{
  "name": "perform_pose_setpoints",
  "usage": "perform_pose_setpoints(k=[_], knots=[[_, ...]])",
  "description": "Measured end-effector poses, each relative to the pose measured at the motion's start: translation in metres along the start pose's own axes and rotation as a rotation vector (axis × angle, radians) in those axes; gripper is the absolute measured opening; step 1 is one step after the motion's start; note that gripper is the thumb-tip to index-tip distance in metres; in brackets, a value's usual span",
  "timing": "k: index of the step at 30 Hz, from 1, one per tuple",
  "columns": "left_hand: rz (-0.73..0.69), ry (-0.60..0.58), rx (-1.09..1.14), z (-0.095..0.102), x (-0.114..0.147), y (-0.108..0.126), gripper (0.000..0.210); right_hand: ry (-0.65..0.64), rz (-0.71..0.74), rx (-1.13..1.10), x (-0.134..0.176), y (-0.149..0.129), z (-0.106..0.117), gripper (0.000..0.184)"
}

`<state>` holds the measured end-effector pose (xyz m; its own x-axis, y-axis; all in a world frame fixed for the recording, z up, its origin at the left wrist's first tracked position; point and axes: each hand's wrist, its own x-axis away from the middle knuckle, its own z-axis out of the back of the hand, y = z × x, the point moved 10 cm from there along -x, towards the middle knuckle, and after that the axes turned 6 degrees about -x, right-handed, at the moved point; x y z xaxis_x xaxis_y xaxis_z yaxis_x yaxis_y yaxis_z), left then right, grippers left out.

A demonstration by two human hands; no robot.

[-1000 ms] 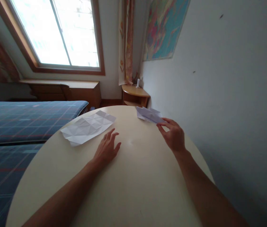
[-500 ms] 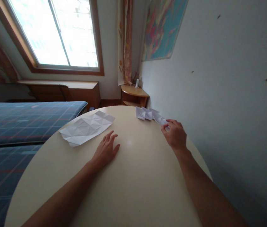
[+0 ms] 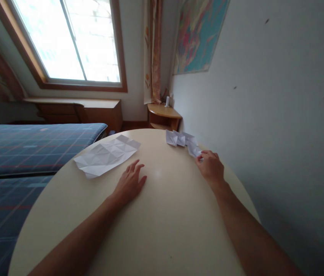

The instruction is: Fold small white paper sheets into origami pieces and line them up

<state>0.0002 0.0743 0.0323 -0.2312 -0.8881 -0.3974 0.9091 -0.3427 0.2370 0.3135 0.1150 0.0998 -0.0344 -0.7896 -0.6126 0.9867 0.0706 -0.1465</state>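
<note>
A narrow strip of white folded paper with zigzag creases lies at the far right of the round table. My right hand pinches the near right end of this strip between thumb and fingers; the fingertips partly cover that end. Left of the middle, my left hand rests low over the tabletop with its fingers apart and nothing in them. Just beyond it, at the far left, a larger creased sheet of paper lies spread out, not touched by either hand.
A bed with a blue plaid cover adjoins the table on the left. The white wall runs close along the right. Behind the table stand a corner shelf and a wooden desk under the window.
My right hand has shifted slightly left and nearer, and the strip's right end has bent toward me with it. My left hand and the larger sheet hold their places.
</note>
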Motion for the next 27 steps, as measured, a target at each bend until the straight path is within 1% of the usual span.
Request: perform_pose_setpoints(k=[7,11,14,17,19,22,24,27], knots=[[-0.002,-0.004,-0.004,0.0,0.0,0.0,0.039,-0.063,-0.007,-0.019,0.001,0.001,-0.011,0.013],[-0.001,-0.011,-0.01,0.001,0.0,0.001,0.039,-0.066,0.004,-0.021,0.002,0.001,-0.015,0.011],[0.009,0.008,-0.049,0.009,-0.001,0.003,0.036,-0.055,0.015,-0.031,0.002,0.002,-0.018,0.01],[0.051,0.078,-0.137,0.023,-0.002,0.001,0.034,-0.052,0.016,-0.045,0.002,0.005,-0.022,0.009],[0.114,0.113,-0.206,0.032,-0.002,-0.006,0.036,-0.046,0.016,-0.05,0.002,0.005,-0.023,0.011],[0.219,0.123,-0.299,0.039,-0.001,-0.022,0.045,-0.043,0.027,-0.045,0.003,0.003,-0.024,0.016],[0.279,0.103,-0.352,0.04,0.001,-0.034,0.05,-0.052,0.042,-0.035,0.003,0.001,-0.025,0.019],[0.358,0.036,-0.381,0.033,0.004,-0.051,0.056,-0.062,0.072,-0.026,0.004,-0.002,-0.027,0.021]])
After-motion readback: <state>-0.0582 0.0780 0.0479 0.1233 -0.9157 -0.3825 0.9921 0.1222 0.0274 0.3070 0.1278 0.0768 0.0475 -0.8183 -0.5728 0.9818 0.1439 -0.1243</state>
